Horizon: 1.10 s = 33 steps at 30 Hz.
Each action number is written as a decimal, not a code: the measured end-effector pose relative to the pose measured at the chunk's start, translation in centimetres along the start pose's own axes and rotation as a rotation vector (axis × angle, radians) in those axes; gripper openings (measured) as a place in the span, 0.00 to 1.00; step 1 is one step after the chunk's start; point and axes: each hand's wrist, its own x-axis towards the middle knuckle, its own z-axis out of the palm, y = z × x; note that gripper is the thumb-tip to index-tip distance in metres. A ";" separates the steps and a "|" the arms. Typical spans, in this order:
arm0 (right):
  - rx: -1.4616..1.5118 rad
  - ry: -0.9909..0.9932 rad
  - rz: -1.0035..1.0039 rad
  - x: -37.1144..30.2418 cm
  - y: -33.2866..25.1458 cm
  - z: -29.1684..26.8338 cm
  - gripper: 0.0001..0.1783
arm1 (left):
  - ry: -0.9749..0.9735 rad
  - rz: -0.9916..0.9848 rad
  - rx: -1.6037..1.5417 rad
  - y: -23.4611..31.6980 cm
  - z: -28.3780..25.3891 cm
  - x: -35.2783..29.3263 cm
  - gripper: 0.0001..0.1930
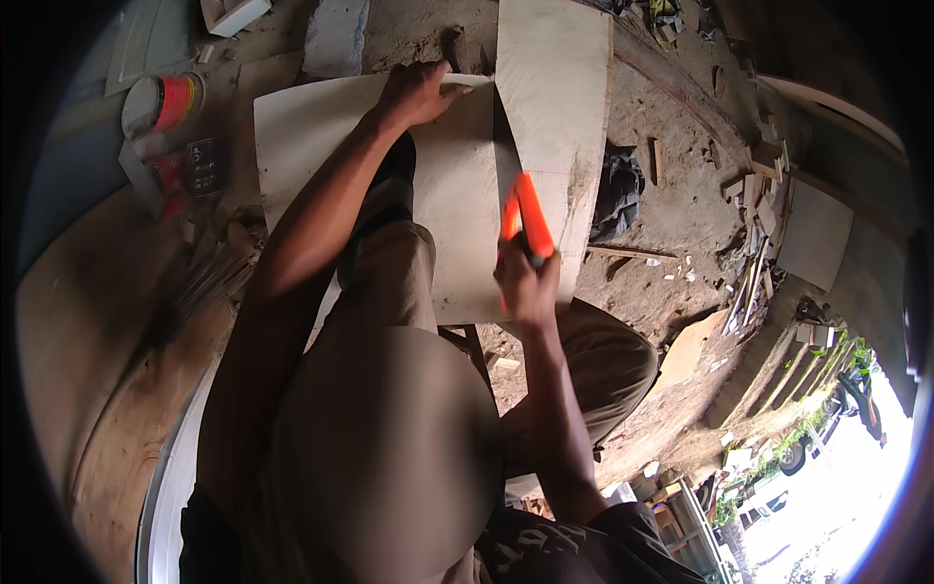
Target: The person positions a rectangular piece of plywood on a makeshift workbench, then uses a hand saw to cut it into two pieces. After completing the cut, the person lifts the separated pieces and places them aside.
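A handsaw with an orange handle [533, 219] is in my right hand [528, 277], the fingers wrapped round its grip. Its dark blade [504, 141] points away from me along a gap in pale plywood. To the left of the blade lies a wide plywood sheet [457, 214]; a longer, narrower plywood piece [555, 97] is on its right and reaches further back. My left hand [420, 92] grips the far edge of the wide sheet, thumb on top, some fingers hidden beyond the edge. My dark shoe [389, 185] rests on this sheet, left of the saw.
A crumpled black plastic bag [618, 190] lies right of the plywood on the dirt floor. Wood offcuts [759, 209] are scattered further right. At the left are a red-and-white round container [175, 102] and a large curved-looking wooden panel [107, 321]. Bright daylight enters at lower right.
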 end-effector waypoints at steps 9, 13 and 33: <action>-0.209 -0.042 -0.306 10.7 -0.8 2.3 0.18 | 0.042 0.040 -0.150 1.8 -2.0 1.4 0.25; -0.132 0.005 -0.073 -2.4 1.7 -1.3 0.18 | -0.024 -0.013 -0.055 0.7 -0.8 0.5 0.25; -0.096 -0.070 0.010 11.8 -6.2 3.4 0.17 | -0.011 -0.068 -0.012 1.7 -0.1 1.2 0.28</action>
